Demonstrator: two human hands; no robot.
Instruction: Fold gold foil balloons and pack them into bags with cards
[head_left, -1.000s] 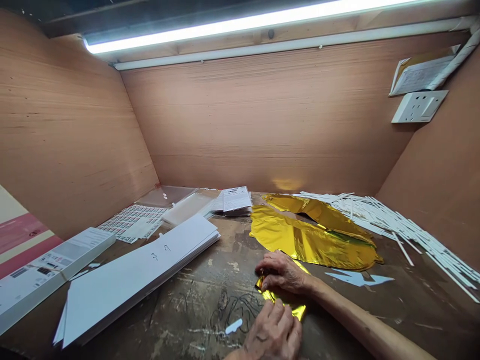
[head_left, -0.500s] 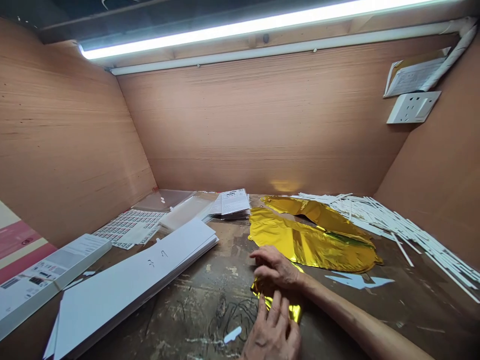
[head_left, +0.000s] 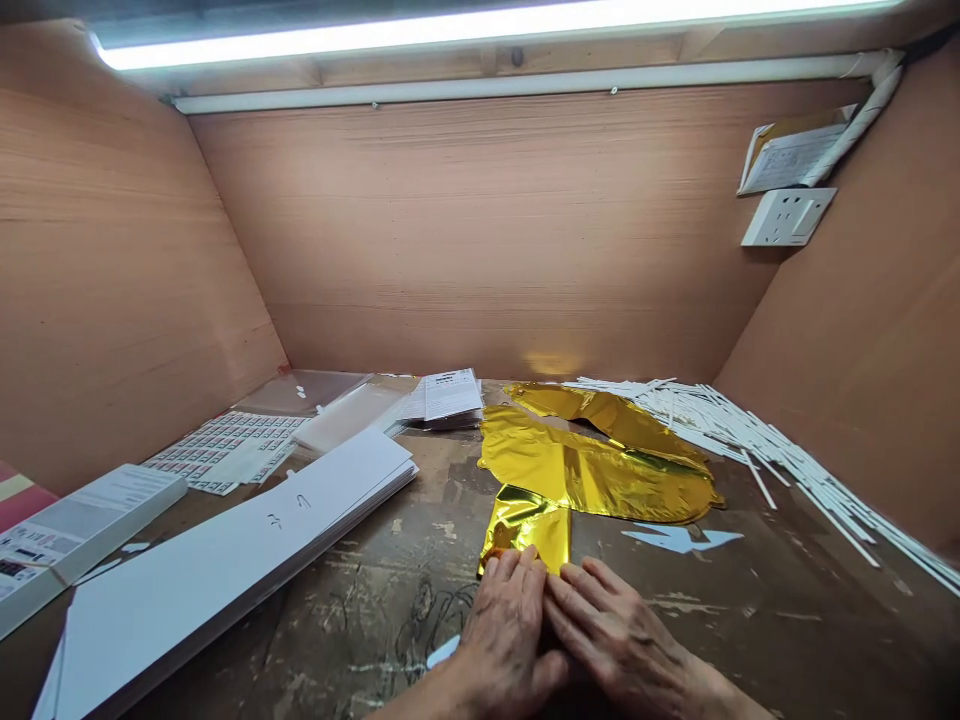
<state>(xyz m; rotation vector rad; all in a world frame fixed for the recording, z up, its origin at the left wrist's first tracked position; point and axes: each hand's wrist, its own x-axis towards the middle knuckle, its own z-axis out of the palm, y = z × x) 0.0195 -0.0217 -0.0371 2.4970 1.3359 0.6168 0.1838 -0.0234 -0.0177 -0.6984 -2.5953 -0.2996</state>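
Low in the middle of the table, a folded gold foil balloon [head_left: 536,525] lies flat, its near edge under my fingers. My left hand [head_left: 510,625] has its fingers pressed together on the near left part of the foil, with the thumb bent inward. Beside it, my right hand [head_left: 619,635] grips the near right edge, fingers close together. The two hands nearly touch, and they hide that edge. Just beyond lies a larger flat gold foil balloon [head_left: 592,475], which the folded one meets or overlaps. Another gold foil piece [head_left: 570,402] lies behind.
On the left rest a stack of white card sheets [head_left: 247,560], a long box [head_left: 97,520] and a sticker sheet [head_left: 225,447]. Printed papers [head_left: 450,393] are at the back. White sticks [head_left: 780,450] spread along the right. A pale blue scrap [head_left: 682,537] lies right of the foil.
The small gold foil now lies flatter and shows more. My right hand has drawn back toward me from the foil's far end, beside my left hand. The view has shifted slightly.
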